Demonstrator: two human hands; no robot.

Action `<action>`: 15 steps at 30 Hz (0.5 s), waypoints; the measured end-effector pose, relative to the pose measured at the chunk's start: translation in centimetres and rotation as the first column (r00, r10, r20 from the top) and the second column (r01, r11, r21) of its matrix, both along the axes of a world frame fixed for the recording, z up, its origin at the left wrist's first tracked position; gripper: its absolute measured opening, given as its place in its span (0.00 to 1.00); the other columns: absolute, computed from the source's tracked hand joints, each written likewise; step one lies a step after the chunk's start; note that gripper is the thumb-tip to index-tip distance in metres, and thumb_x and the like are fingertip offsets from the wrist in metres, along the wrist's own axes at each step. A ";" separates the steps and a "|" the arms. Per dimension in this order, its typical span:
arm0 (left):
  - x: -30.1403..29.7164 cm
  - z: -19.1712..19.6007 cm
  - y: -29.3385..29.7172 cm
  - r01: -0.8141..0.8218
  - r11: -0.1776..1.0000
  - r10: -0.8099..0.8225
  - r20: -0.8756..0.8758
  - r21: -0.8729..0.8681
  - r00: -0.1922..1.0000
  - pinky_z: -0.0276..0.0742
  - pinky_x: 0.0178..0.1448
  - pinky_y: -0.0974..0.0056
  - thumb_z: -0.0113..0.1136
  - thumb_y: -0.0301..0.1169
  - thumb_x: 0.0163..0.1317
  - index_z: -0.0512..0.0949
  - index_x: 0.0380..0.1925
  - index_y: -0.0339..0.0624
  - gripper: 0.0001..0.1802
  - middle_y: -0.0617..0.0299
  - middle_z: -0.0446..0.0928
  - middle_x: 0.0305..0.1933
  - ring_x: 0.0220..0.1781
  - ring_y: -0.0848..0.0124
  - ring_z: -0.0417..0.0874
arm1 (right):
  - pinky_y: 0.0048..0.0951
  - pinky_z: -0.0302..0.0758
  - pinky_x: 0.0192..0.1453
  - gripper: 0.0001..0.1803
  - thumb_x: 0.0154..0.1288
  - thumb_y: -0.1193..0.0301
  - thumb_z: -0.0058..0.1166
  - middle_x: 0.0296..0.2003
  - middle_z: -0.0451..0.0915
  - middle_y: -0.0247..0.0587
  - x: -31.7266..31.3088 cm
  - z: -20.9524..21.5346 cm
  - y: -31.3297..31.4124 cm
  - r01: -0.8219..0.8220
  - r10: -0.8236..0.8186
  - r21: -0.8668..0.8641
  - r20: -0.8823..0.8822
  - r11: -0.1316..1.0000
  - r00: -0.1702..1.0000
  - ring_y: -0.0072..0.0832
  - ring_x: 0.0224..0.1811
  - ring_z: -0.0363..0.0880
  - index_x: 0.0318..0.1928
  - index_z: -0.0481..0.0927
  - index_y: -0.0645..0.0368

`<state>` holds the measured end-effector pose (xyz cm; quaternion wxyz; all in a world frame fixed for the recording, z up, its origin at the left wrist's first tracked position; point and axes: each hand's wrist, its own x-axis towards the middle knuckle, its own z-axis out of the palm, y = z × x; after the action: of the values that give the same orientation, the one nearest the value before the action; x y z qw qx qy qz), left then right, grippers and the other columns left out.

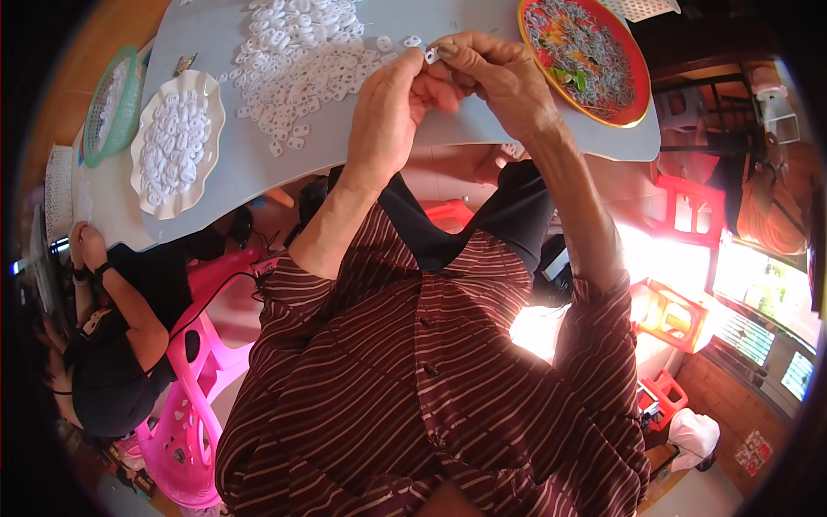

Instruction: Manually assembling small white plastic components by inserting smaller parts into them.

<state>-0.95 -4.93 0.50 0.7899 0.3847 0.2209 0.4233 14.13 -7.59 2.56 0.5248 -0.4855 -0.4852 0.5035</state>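
Above the table's near edge, my left hand [383, 121] and my right hand [508, 82] meet with their fingertips pinched together. Between them is a small white plastic piece [431, 55], mostly covered by the fingers, so its full shape is hidden. Just left of the hands spreads a heap of similar small white plastic pieces [301, 73] with holes in them; a few lie loose by my fingertips. Close to my right hand stands a round red tray [636, 82] with a yellow edge, holding many thin grey pieces too small to name.
A white wavy-rimmed dish [214, 129] of white pieces and a green basket [135, 103] sit at the left of the grey-blue table [250, 177]. Beside it, at the left, a person in black [112, 370] sits near a pink chair [185, 431]. Red stools [689, 211] stand at right.
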 end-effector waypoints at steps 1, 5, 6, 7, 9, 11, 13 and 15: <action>0.0 -0.4 0.2 0.004 1.000 -0.004 -0.006 0.001 1.000 0.73 0.39 0.69 0.47 0.36 0.67 0.75 0.32 0.34 0.15 0.59 0.77 0.23 0.29 0.72 0.77 | 0.18 0.66 0.29 0.11 0.65 0.66 0.55 0.24 0.77 0.28 0.1 -0.3 -0.2 0.004 -0.004 0.001 -0.006 1.000 1.000 0.14 0.25 0.68 0.38 0.83 0.61; -0.4 -1.5 1.0 0.234 0.957 -0.201 0.187 -0.174 0.962 0.78 0.43 0.64 0.48 0.35 0.67 0.75 0.32 0.36 0.13 0.61 0.76 0.24 0.33 0.68 0.79 | 0.17 0.71 0.32 0.10 0.65 0.68 0.55 0.26 0.79 0.28 0.2 -0.5 -0.9 0.012 -0.013 -0.024 -0.038 1.000 0.999 0.13 0.27 0.72 0.40 0.82 0.61; -0.3 -1.5 1.0 0.247 0.947 -0.205 0.207 -0.205 0.957 0.79 0.43 0.62 0.50 0.34 0.66 0.75 0.31 0.37 0.12 0.62 0.77 0.24 0.34 0.67 0.80 | 0.17 0.72 0.33 0.10 0.65 0.68 0.54 0.26 0.79 0.28 0.2 -0.4 -1.2 0.037 -0.036 -0.024 0.009 0.999 0.999 0.13 0.28 0.73 0.41 0.82 0.61; -0.1 -1.4 0.9 0.252 0.945 -0.211 0.204 -0.206 0.956 0.79 0.43 0.62 0.50 0.34 0.66 0.75 0.31 0.37 0.12 0.62 0.77 0.24 0.34 0.67 0.80 | 0.17 0.72 0.33 0.10 0.65 0.68 0.54 0.26 0.79 0.28 0.2 -0.5 -1.4 0.042 -0.042 -0.024 0.007 0.999 0.999 0.13 0.28 0.73 0.41 0.82 0.61; 0.2 -1.2 0.5 0.155 0.966 -0.125 0.153 -0.207 0.980 0.78 0.43 0.63 0.51 0.32 0.65 0.76 0.31 0.37 0.10 0.62 0.77 0.26 0.34 0.67 0.79 | 0.16 0.72 0.33 0.10 0.65 0.68 0.56 0.26 0.79 0.29 0.0 -0.9 -1.6 0.131 -0.130 0.044 -0.013 0.990 0.991 0.12 0.28 0.73 0.41 0.82 0.62; 0.4 -1.5 0.3 0.089 0.982 -0.071 0.107 -0.169 0.992 0.77 0.44 0.64 0.51 0.32 0.65 0.76 0.32 0.36 0.10 0.61 0.77 0.27 0.34 0.67 0.79 | 0.17 0.72 0.34 0.10 0.64 0.69 0.56 0.27 0.80 0.30 0.3 -1.2 -1.9 0.146 -0.148 0.057 0.034 0.988 0.988 0.13 0.29 0.74 0.40 0.82 0.62; 0.6 -1.7 0.1 0.027 0.991 -0.019 0.068 -0.127 0.998 0.76 0.44 0.64 0.51 0.31 0.65 0.77 0.34 0.35 0.10 0.61 0.77 0.29 0.34 0.68 0.78 | 0.17 0.72 0.35 0.10 0.63 0.69 0.57 0.27 0.80 0.31 0.4 -1.1 -2.1 0.164 -0.170 0.071 0.084 0.984 0.982 0.14 0.30 0.75 0.40 0.82 0.62; 0.8 -1.6 -0.4 -0.052 0.998 0.054 0.047 -0.028 0.997 0.76 0.40 0.69 0.53 0.29 0.64 0.77 0.37 0.36 0.08 0.61 0.78 0.28 0.33 0.73 0.79 | 0.19 0.73 0.36 0.09 0.63 0.70 0.57 0.28 0.81 0.32 0.2 -0.9 -2.1 0.151 -0.185 0.175 0.194 0.973 0.963 0.15 0.31 0.76 0.39 0.82 0.63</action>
<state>-0.17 -5.33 -1.10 0.7886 0.3579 0.2178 0.4502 14.35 -9.73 1.68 0.5486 -0.5320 -0.5331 0.3631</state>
